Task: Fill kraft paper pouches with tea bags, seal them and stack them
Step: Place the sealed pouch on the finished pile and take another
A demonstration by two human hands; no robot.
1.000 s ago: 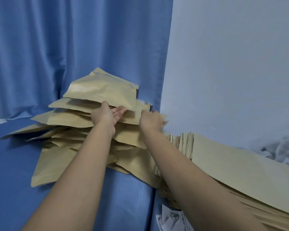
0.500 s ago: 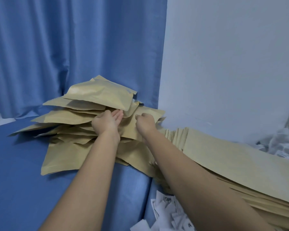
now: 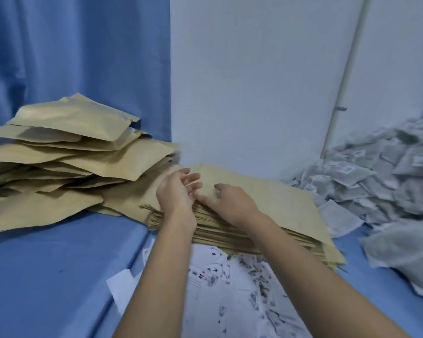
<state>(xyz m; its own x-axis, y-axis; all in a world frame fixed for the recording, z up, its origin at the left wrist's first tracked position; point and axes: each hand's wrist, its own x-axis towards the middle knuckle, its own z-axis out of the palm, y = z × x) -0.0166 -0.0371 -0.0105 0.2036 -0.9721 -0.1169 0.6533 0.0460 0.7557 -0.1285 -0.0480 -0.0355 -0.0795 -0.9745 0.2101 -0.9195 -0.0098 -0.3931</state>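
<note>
I see my left hand (image 3: 175, 193) hovering at the left end of the stack of flat pouches (image 3: 279, 201), fingers loosely spread and holding nothing. My right hand (image 3: 230, 203) lies palm down on the top pouch, fingers slightly bent, with no clear grip. The stack sits mid-desk (image 3: 47, 276) against the wall. Filled pouches (image 3: 71, 147) are heaped at the back left corner, tea bags (image 3: 381, 181) at the right edge.

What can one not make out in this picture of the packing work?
Head view:
Whether right hand grips flat pouch stack: fingertips hidden behind left hand.
Print on white sheets: too small, forearms cover part.
Tea bag pile: cut off by right edge.
Filled pouches: contents hidden by paper.
</note>
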